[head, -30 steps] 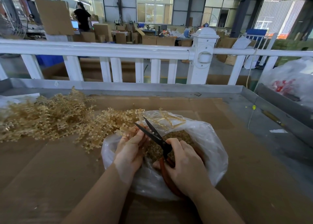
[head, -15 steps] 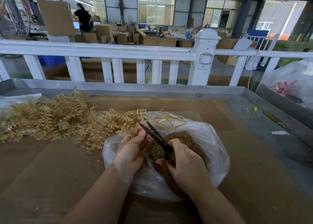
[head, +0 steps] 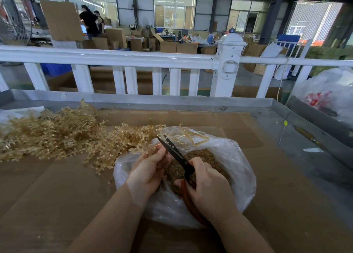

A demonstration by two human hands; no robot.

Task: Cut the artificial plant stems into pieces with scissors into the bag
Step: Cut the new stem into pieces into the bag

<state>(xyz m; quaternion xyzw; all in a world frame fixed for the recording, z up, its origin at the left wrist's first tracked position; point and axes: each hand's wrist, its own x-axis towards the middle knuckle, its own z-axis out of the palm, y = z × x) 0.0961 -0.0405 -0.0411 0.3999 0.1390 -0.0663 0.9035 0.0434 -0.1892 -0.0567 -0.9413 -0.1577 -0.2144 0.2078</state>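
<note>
Cardboard sheets (head: 57, 195) line the grey metal-rimmed workbench (head: 191, 100), with a white railing (head: 114, 56) behind it and a warehouse of stacked boxes beyond.

Between the two hands, a clear plastic bag (head: 236, 166) lies slumped open, its mouth turned up towards the person, so that anything snipped drops straight in; a bed of small tan cut pieces (head: 206, 155) already fills the bottom.

At the bag's near-left rim, the left hand (head: 147, 170) curls its fingers round a sprig of the artificial plant stems (head: 57, 134), pinching it close to the tips, apparently to feed short lengths over the opening. From those fingertips the main tangle of stems trails away to the left across the cardboard, within easy reach for the next pull.

On the other side, the right hand (head: 208, 187) wraps its fingers through the reddish handles of the scissors (head: 175, 155), gripping them firmly. Its dark blades angle up and away, crossing just past the left fingertips, and look nearly closed with only a narrow gap at the tips. A few longer uncut stems lie draped over the bag's far rim, beyond the blade tips.

Judging by the pile still waiting, much cutting remains.
</note>
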